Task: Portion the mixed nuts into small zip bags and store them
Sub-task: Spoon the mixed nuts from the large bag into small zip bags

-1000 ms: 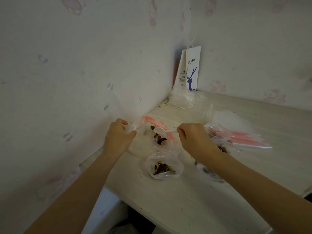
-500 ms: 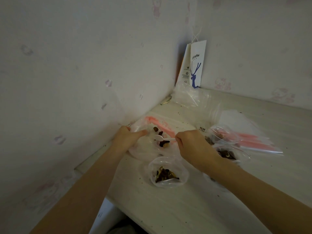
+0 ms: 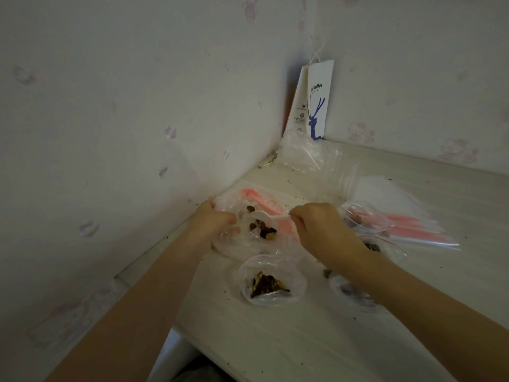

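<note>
Filled bag (image 3: 271, 282): nearest, nuts inside.
Open bag (image 3: 234, 244): left hand (image 3: 213, 220) grips its mouth; nuts (image 3: 263, 230) lie within.
Spoon (image 3: 263, 215): right hand (image 3: 325, 230) pinches the handle, bowl over the nuts.
Step, judged: spooning a portion. The next move needs a level spoon and the mouth held wide.
Paper bag (image 3: 316, 106), far corner: reads "coffee"; small print illegible.
</note>
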